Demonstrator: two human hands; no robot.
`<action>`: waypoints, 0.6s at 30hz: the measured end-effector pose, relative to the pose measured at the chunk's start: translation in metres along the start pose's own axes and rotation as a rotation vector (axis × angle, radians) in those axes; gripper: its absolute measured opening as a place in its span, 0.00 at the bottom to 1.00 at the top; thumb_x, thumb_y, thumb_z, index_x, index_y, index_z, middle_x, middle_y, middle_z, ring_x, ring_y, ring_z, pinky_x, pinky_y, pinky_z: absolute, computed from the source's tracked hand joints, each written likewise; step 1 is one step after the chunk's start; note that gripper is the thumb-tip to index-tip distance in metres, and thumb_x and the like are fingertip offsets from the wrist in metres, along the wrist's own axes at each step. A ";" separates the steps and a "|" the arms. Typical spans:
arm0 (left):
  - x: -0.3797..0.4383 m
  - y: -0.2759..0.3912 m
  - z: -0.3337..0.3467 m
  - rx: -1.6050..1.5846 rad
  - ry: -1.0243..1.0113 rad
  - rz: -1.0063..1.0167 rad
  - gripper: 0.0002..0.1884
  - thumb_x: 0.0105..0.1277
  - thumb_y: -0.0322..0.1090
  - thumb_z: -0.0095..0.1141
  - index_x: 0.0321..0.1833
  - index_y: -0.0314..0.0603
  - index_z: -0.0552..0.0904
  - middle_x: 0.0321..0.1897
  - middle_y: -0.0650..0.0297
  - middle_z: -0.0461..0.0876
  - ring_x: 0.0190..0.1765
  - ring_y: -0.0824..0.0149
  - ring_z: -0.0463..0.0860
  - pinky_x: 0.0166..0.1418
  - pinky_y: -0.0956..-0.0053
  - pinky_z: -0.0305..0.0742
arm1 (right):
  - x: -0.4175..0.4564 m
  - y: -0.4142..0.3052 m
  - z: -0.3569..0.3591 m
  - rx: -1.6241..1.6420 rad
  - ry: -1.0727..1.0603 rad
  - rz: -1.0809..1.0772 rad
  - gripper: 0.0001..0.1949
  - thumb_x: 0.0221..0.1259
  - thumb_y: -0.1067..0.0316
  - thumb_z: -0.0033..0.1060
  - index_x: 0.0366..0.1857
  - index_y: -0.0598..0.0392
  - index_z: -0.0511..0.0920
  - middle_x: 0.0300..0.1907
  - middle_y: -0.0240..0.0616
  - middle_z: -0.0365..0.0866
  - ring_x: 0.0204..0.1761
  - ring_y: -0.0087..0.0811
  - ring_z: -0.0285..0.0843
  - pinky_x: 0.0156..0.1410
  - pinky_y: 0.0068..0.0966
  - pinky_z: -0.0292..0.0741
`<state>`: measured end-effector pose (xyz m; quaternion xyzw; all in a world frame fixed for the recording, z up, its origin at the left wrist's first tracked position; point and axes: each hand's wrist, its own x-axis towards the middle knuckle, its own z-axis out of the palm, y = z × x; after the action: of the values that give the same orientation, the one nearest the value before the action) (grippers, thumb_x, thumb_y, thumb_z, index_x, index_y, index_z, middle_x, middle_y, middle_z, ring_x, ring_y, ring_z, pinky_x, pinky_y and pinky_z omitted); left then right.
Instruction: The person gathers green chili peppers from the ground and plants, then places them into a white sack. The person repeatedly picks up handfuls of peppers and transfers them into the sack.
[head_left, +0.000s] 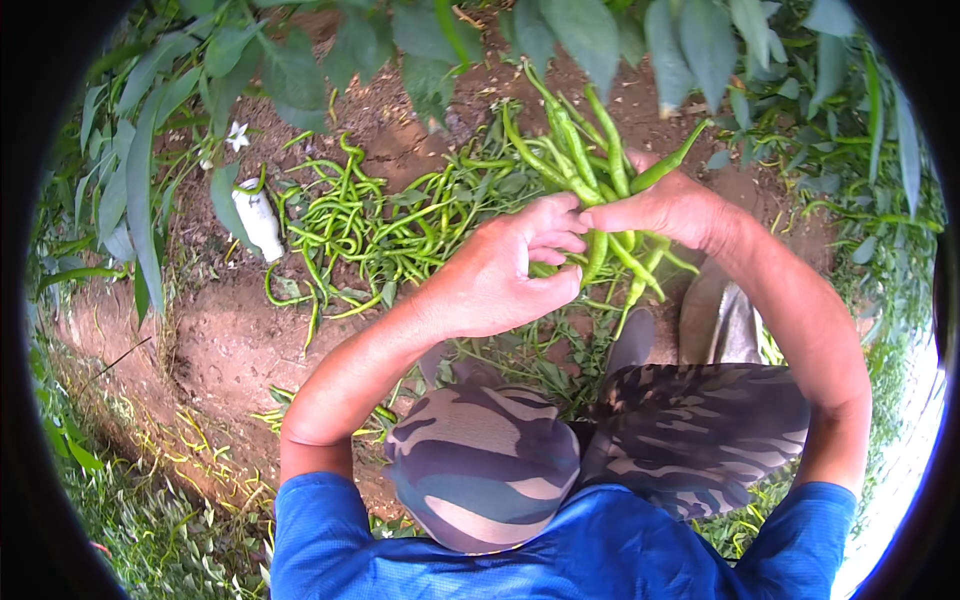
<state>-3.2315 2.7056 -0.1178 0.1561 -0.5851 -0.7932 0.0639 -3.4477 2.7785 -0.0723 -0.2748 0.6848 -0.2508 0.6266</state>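
Observation:
My right hand (671, 201) is closed around a bunch of long green chili peppers (585, 161). The peppers stick out above and below the fist, and one lies across the thumb. Close beside the bunch is my left hand (525, 259), its thumb spread from the half-curled fingers and nothing gripped between them. Its fingertips come up against the bunch and the right thumb; whether they press on a pepper I cannot tell. Beyond and left of my hands, a heap of loose green chili peppers (360, 217) lies on the ground, mixed with cut leaves and stems.
A white plastic bottle (257, 221) lies left of the heap on bare soil (232, 330). Leafy pepper plants (142, 165) overhang the far and left sides. My camouflage-covered knees (480, 465) are in front of me. A grey-brown sack-like object (716, 315) stands beside my shoe (636, 337).

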 end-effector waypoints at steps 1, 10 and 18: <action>0.007 0.004 0.004 0.023 -0.029 0.031 0.29 0.66 0.26 0.59 0.70 0.29 0.68 0.59 0.51 0.79 0.59 0.63 0.82 0.64 0.65 0.77 | -0.012 -0.005 -0.010 -0.016 0.042 -0.011 0.41 0.49 0.60 0.81 0.68 0.61 0.69 0.55 0.40 0.83 0.56 0.27 0.80 0.65 0.27 0.75; 0.075 0.049 0.055 0.356 -0.212 0.076 0.19 0.71 0.30 0.56 0.63 0.34 0.77 0.46 0.58 0.85 0.50 0.69 0.84 0.58 0.71 0.79 | -0.145 0.017 -0.136 -0.059 0.093 -0.024 0.39 0.47 0.62 0.81 0.66 0.62 0.71 0.51 0.39 0.84 0.52 0.27 0.81 0.64 0.28 0.75; 0.099 0.059 0.089 0.627 -0.312 -0.036 0.15 0.70 0.30 0.56 0.56 0.29 0.79 0.43 0.57 0.85 0.47 0.66 0.84 0.56 0.69 0.78 | -0.329 0.109 -0.215 -0.076 0.272 0.145 0.38 0.45 0.66 0.78 0.65 0.63 0.71 0.50 0.39 0.85 0.48 0.26 0.82 0.61 0.24 0.77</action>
<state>-3.3581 2.7404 -0.0546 0.0556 -0.8002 -0.5901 -0.0913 -3.6479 3.0846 0.1090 -0.2118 0.7905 -0.2137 0.5335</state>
